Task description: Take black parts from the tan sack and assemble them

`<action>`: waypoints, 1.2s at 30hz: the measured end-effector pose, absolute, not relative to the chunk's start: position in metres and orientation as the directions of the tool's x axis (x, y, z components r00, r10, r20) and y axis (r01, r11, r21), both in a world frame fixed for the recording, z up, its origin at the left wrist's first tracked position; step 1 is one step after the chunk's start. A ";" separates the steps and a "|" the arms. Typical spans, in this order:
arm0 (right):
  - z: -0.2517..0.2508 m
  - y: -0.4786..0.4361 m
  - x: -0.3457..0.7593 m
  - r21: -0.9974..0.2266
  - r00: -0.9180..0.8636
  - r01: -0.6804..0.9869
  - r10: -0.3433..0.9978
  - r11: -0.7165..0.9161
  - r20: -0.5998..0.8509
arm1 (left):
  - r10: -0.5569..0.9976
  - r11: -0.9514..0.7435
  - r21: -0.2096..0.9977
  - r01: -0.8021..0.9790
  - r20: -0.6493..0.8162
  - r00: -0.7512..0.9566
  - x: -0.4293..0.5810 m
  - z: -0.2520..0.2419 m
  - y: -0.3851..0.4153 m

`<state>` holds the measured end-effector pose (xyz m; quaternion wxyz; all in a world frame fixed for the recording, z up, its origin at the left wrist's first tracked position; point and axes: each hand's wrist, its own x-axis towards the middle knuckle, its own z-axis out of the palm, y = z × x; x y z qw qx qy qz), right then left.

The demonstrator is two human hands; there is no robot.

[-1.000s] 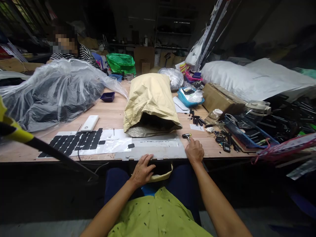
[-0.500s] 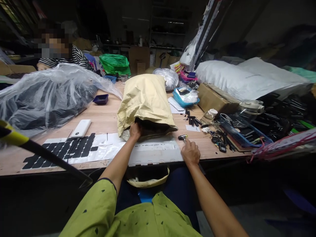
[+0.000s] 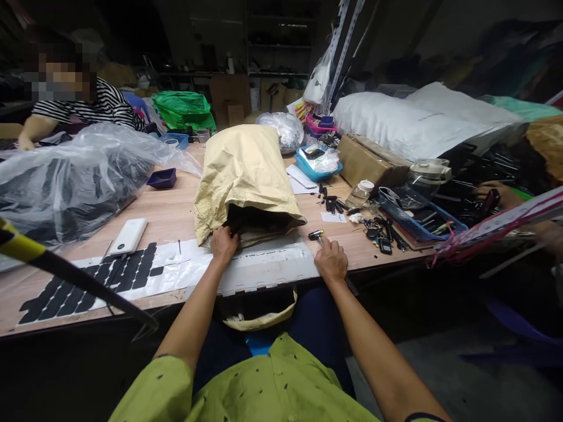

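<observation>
A large pale yellow sack (image 3: 244, 167) lies on the wooden table, its dark mouth facing me. At the left corner of that mouth is my left hand (image 3: 224, 243), its fingers closed on the sack's edge. My right hand (image 3: 331, 259) is wrapped round the handle of a small hammer (image 3: 315, 235), whose head points away from me at the table's front edge. Between my hands lies a flat whitish board (image 3: 268, 266), partly under the sack. What the sack holds is too dark to make out.
Black pads on a sheet (image 3: 132, 271), a white power bank (image 3: 128, 236) and a purple tray (image 3: 162, 178) are on the left. A glass jar (image 3: 359, 194), cardboard box (image 3: 372, 164) and blue tray (image 3: 422, 220) stand right. A person's hand (image 3: 497, 190) reaches in at far right.
The view has shifted right. My left hand has moved out of the sack's mouth to its left corner. At the far right, another person's hand has come into view.
</observation>
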<state>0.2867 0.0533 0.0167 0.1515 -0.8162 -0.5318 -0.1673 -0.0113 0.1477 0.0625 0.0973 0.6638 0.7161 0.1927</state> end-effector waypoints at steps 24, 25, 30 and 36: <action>0.030 0.035 0.273 -0.638 0.427 0.755 0.854 -0.155 0.297 | 0.933 -0.302 0.694 0.654 0.074 0.352 0.058 0.037 0.093; 0.030 0.030 0.266 -0.699 0.390 0.710 0.875 -0.087 0.288 | 0.936 -0.286 0.697 0.658 0.055 0.348 0.058 0.039 0.093; 0.039 0.014 0.230 -0.791 0.241 0.599 0.913 0.127 0.329 | 0.941 -0.240 0.703 0.670 0.000 0.338 0.060 0.046 0.092; 0.041 0.008 0.220 -0.728 0.191 0.660 0.896 0.185 0.402 | 0.944 -0.229 0.696 0.681 -0.012 0.330 0.062 0.048 0.089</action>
